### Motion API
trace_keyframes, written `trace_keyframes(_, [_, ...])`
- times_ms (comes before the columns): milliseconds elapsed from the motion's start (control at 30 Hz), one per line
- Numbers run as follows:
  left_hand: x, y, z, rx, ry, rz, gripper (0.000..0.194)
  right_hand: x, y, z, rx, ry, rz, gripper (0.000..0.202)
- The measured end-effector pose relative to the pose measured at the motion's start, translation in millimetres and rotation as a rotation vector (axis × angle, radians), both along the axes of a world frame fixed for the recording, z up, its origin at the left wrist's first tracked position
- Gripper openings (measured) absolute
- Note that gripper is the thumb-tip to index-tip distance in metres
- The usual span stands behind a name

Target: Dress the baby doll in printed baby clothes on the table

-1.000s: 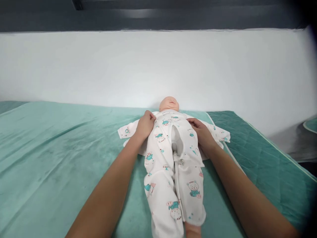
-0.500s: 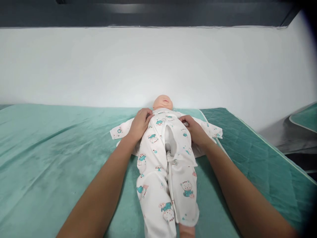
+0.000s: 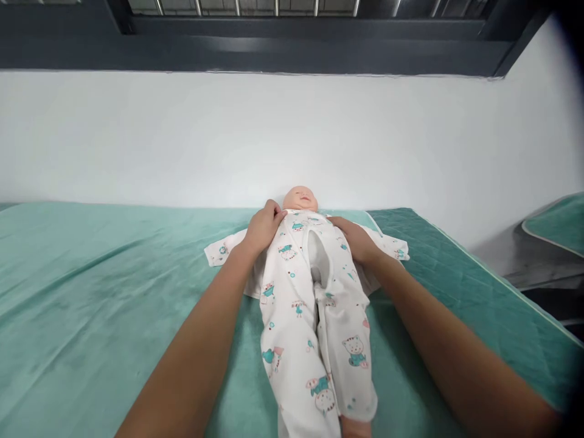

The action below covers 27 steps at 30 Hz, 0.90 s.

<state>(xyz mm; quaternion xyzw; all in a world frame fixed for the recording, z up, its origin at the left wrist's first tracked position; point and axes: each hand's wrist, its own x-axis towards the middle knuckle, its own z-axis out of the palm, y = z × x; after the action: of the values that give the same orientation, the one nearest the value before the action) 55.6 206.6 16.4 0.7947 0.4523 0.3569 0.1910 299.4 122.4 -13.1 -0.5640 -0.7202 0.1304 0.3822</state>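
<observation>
A baby doll (image 3: 301,198) lies on its back, head toward the wall, in a white printed baby top (image 3: 222,250) with its sleeves spread. White printed baby pants (image 3: 292,316) with an open crotch cover its legs and reach up to the chest. My left hand (image 3: 267,228) pinches the pants' upper edge near the doll's neck. On the other side, my right hand (image 3: 353,237) rests with fingers stretched along the upper edge of the pants; its thumb is hidden. A bare foot end (image 3: 356,427) shows below one pant leg.
The doll lies on a green sheet (image 3: 114,292), beside a darker quilted green pad (image 3: 460,292). A white wall (image 3: 292,134) rises behind, under a dark frame with metal bars (image 3: 292,45). Another green padded edge (image 3: 559,222) is at the far right.
The view has tilted up, so the bars above the wall show. My left hand still grips the pants' edge; my right fingers have gone from curled to straighter.
</observation>
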Motion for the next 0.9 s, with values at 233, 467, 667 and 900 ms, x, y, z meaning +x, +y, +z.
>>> trace_keyframes(233, [7.4, 14.5, -8.5, -0.016, -0.07, 0.112, 0.003, 8.2, 30.0, 5.7, -0.103, 0.021, -0.293, 0.028])
trace_keyframes(467, [0.9, 8.7, -14.4, 0.025, -0.106, -0.074, 0.024, -5.2, 12.5, -18.6, 0.133, 0.163, -0.203, 0.034])
trace_keyframes(667, [-11.6, -6.2, -19.8, 0.115, 0.088, -0.059, 0.036, -1.0, 4.2, -18.4, 0.15, -0.133, -0.154, 0.042])
trace_keyframes(900, [-32.5, -37.3, -37.0, 0.311, 0.273, -0.027, 0.049, -2.5, -29.8, -31.9, 0.178, -0.35, -0.232, 0.048])
